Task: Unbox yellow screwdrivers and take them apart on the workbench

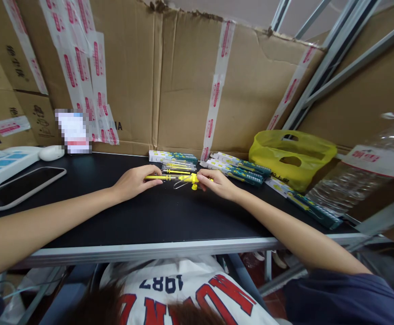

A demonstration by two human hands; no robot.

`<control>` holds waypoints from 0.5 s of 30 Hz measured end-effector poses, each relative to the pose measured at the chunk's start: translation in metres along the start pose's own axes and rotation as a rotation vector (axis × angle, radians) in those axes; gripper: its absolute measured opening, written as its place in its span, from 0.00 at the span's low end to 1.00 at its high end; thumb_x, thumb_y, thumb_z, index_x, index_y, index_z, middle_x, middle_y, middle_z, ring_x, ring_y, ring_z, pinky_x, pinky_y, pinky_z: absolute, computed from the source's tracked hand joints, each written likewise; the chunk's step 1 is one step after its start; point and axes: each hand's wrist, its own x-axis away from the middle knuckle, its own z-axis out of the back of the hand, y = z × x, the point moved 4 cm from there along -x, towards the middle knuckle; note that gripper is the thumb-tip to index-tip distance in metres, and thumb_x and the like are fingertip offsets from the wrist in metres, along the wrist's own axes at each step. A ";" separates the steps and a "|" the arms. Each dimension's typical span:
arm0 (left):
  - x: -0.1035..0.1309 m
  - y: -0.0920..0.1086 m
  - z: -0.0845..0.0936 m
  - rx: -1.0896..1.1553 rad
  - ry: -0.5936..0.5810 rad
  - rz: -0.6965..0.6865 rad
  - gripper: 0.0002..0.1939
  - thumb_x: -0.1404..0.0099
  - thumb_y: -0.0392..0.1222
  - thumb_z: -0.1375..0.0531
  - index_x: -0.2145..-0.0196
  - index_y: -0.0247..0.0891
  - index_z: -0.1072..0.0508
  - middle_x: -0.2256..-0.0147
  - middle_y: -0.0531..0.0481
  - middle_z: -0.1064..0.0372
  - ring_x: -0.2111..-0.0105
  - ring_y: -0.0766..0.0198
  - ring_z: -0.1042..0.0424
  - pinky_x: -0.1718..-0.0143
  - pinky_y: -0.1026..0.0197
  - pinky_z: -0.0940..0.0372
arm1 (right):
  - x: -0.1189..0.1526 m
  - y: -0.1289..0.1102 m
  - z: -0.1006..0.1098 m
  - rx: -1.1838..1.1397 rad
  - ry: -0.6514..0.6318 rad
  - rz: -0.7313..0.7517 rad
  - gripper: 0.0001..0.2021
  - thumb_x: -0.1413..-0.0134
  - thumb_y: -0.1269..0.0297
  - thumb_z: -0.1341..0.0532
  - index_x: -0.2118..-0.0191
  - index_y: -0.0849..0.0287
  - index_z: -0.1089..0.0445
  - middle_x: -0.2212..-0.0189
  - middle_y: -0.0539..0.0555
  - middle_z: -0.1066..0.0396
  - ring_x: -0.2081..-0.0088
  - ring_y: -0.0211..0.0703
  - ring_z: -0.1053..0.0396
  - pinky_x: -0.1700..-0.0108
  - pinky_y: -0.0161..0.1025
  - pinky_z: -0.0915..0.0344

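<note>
Yellow rod-shaped tool, bent wire loop at side, spans gap between hands, on or just above black tabletop (cannot tell which). Left hand pinches its left end, thumb against fingers; right hand grips right end, beside small yellow knob. Just behind: white-and-green cartons. Further right: yellow plastic bag, big clear bottle, both well apart from hands.

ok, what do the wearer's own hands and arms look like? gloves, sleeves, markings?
Left hand and right hand: no gloves, no watch or bracelet visible. Forearms bare. Navy sleeve on the right arm. Shirt front: white, red lettering, dark "1987".
</note>
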 end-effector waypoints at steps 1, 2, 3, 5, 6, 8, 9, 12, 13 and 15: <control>0.000 0.000 0.000 0.000 0.000 -0.001 0.20 0.34 0.58 0.47 0.58 0.39 0.29 0.60 0.50 0.28 0.64 0.62 0.30 0.62 0.62 0.39 | 0.000 0.000 0.000 -0.008 0.001 -0.008 0.20 0.36 0.50 0.50 0.72 0.60 0.36 0.78 0.49 0.36 0.75 0.36 0.39 0.68 0.35 0.43; 0.000 0.000 0.000 -0.001 0.000 -0.002 0.20 0.34 0.58 0.47 0.58 0.39 0.29 0.61 0.50 0.28 0.64 0.62 0.30 0.62 0.62 0.39 | 0.000 0.000 0.000 -0.019 0.003 -0.016 0.19 0.36 0.50 0.49 0.70 0.60 0.36 0.78 0.49 0.36 0.75 0.36 0.39 0.68 0.35 0.43; 0.000 0.000 0.000 -0.003 -0.002 -0.003 0.20 0.34 0.58 0.47 0.58 0.39 0.29 0.61 0.50 0.28 0.64 0.62 0.30 0.62 0.62 0.39 | 0.000 0.000 0.000 -0.030 0.007 -0.022 0.18 0.37 0.50 0.49 0.69 0.60 0.35 0.78 0.49 0.35 0.75 0.36 0.39 0.68 0.35 0.43; 0.000 -0.001 0.001 -0.007 -0.011 -0.002 0.20 0.33 0.58 0.48 0.58 0.39 0.29 0.61 0.50 0.27 0.64 0.61 0.30 0.62 0.62 0.39 | 0.001 0.000 -0.001 -0.042 0.014 -0.023 0.16 0.38 0.51 0.47 0.66 0.60 0.35 0.78 0.49 0.34 0.75 0.36 0.38 0.68 0.35 0.42; 0.000 -0.001 0.001 -0.009 -0.016 0.001 0.20 0.33 0.58 0.48 0.58 0.39 0.29 0.61 0.50 0.27 0.64 0.61 0.29 0.62 0.62 0.39 | 0.001 0.000 -0.001 -0.043 0.019 -0.019 0.15 0.38 0.51 0.46 0.66 0.60 0.36 0.77 0.49 0.34 0.74 0.36 0.37 0.68 0.35 0.41; 0.000 -0.001 0.001 -0.009 -0.023 0.007 0.21 0.33 0.58 0.49 0.59 0.39 0.29 0.61 0.50 0.27 0.63 0.61 0.29 0.62 0.62 0.39 | 0.000 0.001 -0.001 -0.036 0.027 -0.006 0.13 0.39 0.52 0.45 0.64 0.59 0.37 0.76 0.49 0.33 0.74 0.36 0.37 0.69 0.35 0.41; 0.000 -0.001 0.001 -0.009 -0.023 0.008 0.21 0.32 0.58 0.50 0.59 0.39 0.28 0.61 0.50 0.27 0.63 0.61 0.29 0.62 0.62 0.39 | 0.000 0.001 -0.002 -0.028 0.031 0.001 0.13 0.39 0.53 0.45 0.63 0.58 0.38 0.75 0.49 0.33 0.74 0.36 0.37 0.69 0.35 0.41; 0.000 -0.002 0.002 -0.006 -0.021 -0.001 0.22 0.32 0.58 0.51 0.59 0.39 0.28 0.60 0.49 0.27 0.62 0.60 0.29 0.61 0.62 0.39 | 0.000 0.002 -0.002 0.005 0.040 0.039 0.11 0.40 0.55 0.44 0.61 0.58 0.40 0.76 0.48 0.34 0.75 0.36 0.39 0.70 0.36 0.42; 0.000 -0.002 0.001 -0.007 -0.023 -0.006 0.22 0.31 0.58 0.51 0.60 0.39 0.28 0.60 0.49 0.27 0.62 0.60 0.29 0.61 0.62 0.39 | 0.000 0.003 -0.003 0.019 0.043 0.055 0.11 0.40 0.55 0.43 0.60 0.57 0.41 0.76 0.47 0.34 0.75 0.36 0.39 0.71 0.36 0.43; 0.000 -0.003 0.000 -0.016 -0.030 -0.014 0.22 0.31 0.58 0.52 0.60 0.39 0.27 0.60 0.48 0.27 0.61 0.60 0.29 0.60 0.61 0.39 | -0.001 0.003 -0.003 0.046 0.052 0.082 0.11 0.41 0.56 0.43 0.60 0.56 0.42 0.76 0.47 0.35 0.75 0.36 0.40 0.71 0.36 0.43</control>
